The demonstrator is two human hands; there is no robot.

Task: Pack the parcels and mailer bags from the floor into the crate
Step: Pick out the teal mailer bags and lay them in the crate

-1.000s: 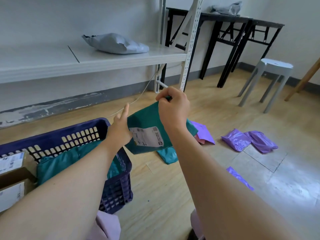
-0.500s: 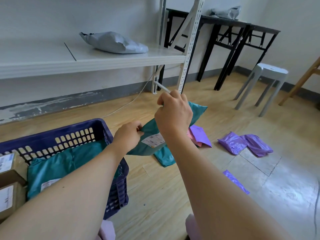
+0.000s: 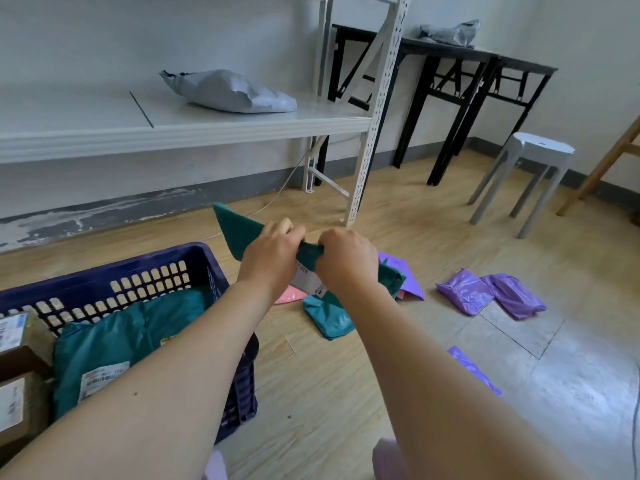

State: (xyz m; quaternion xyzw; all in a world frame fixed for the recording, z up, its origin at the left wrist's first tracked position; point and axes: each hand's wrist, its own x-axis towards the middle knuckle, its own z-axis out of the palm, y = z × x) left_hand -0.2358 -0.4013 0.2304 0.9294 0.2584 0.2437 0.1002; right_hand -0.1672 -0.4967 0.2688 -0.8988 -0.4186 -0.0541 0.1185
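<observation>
My left hand [image 3: 272, 256] and my right hand [image 3: 346, 259] both grip a teal mailer bag [image 3: 235, 232] held in the air just right of the dark blue crate [image 3: 145, 268]. Its white label faces down between my wrists. Inside the crate lie a large teal mailer [image 3: 128, 337] and cardboard parcels [image 3: 14, 368] at the left. On the floor beyond my hands lie another teal mailer [image 3: 327, 315], a pink mailer [image 3: 289, 294], a purple flat mailer [image 3: 410, 284] and two purple bags [image 3: 465, 296] [image 3: 516, 294].
A thin purple mailer [image 3: 472, 368] lies on the floor at right. A white shelf [image 3: 173, 129] holds a grey mailer [image 3: 228, 91]. Black folding tables [image 3: 460, 57] with a grey bag [image 3: 450, 32], a white stool [image 3: 540, 150] and a wooden leg [image 3: 602, 164] stand behind.
The held teal mailer has swung lower and flatter, one corner now pointing left. My left hand went from a light touch to a full grip next to my right hand.
</observation>
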